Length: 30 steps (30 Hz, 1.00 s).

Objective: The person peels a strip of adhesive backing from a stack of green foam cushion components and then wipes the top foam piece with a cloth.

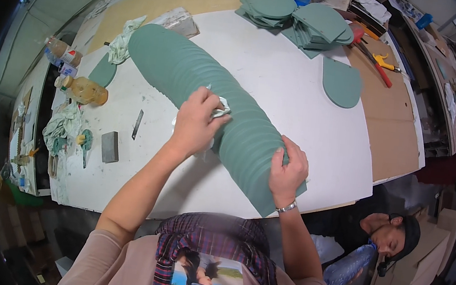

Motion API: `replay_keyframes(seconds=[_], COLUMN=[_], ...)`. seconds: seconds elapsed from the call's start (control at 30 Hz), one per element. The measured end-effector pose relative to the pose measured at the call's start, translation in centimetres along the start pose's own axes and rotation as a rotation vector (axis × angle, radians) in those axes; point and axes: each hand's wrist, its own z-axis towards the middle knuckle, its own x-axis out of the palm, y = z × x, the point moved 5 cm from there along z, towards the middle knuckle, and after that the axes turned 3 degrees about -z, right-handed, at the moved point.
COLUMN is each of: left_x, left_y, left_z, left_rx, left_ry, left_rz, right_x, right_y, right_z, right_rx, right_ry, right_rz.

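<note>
A long row of overlapping green rounded panels (191,73) fans diagonally over the white tabletop (296,88), from the far left down to the near right. My left hand (197,119) is closed around a crumpled whitish cloth (222,108) and presses it against the middle of the row's left side. At the near right end, my right hand (290,166) grips the last panels, with the thumb on top and the fingers over the far edge. The undersides of the panels are hidden.
Stacked green panels (266,3) stand at the back, with a single panel (341,83) nearer. Red-handled pliers (379,70) lie at right. Leftward are a yellowish bottle (86,91), rags (64,126) and a grey block (109,146). A person (391,240) with a large bottle is at the near right.
</note>
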Motion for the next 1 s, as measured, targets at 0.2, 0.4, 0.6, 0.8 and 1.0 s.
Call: replay_keyframes(seconds=[0.2,0.4,0.6,0.8,1.0], left_x=[2.4,4.1,-1.0,-4.1,-8.1], left_y=[-5.7,-6.3,0.0,3.5,5.3], left_z=[1.6,-1.0,-9.0,-11.8,-16.3], left_rx=[0.330,0.499,0.350,-0.010,-0.138], left_ry=[0.143,0.321,0.259,0.199,-0.017], left_rz=[-0.119,-0.003,-0.051,0.316,0.279], right_x=[0.3,-0.1,-0.3,-0.3,0.8], right_y=[0.0,0.0,0.3,-0.1,0.4], right_z=[-0.1,-0.3,-0.1,0.2,-0.3], right_rx=[-0.004,0.001,0.007,0.034,0.047], right_ry=[-0.007,-0.016,-0.021,-0.003,0.063], right_rz=[-0.017,-0.009,0.005,-0.004,0.043])
